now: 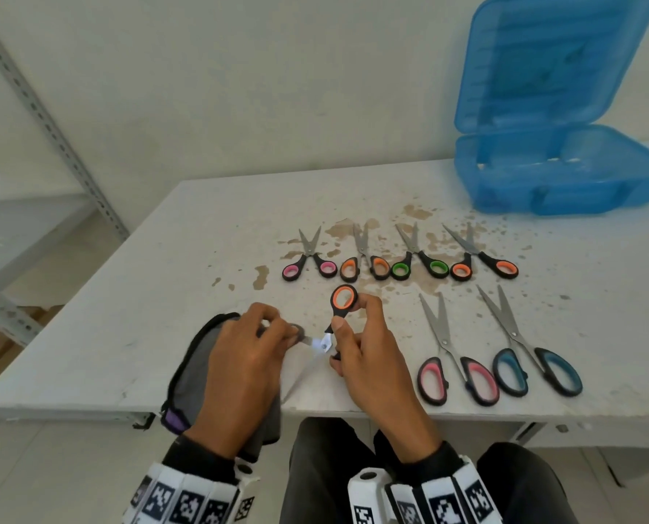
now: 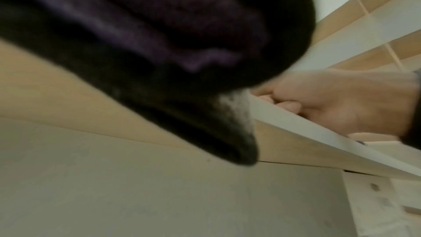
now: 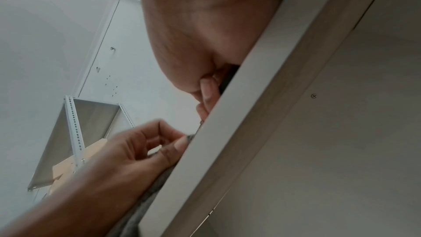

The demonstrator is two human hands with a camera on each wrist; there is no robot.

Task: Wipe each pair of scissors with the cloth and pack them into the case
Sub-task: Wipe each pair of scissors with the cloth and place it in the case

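My right hand (image 1: 357,334) grips an orange-handled pair of scissors (image 1: 343,298) by the handle, one ring up, blades spread over the table's front edge. My left hand (image 1: 256,338) pinches a fold of the grey cloth (image 1: 198,368) around one blade near the pivot. The cloth hangs off the table edge and fills the left wrist view as a dark cloth (image 2: 159,42). In the right wrist view my left hand (image 3: 148,147) and right hand (image 3: 205,42) show beside the table edge. An open blue case (image 1: 565,172) stands at the back right.
On the white table (image 1: 201,240) lies a row of small scissors: pink (image 1: 309,259), orange (image 1: 366,259), green (image 1: 419,259), orange (image 1: 481,259). Two larger pairs, pink (image 1: 455,364) and blue (image 1: 527,353), lie front right. A metal shelf rack (image 1: 31,183) stands left.
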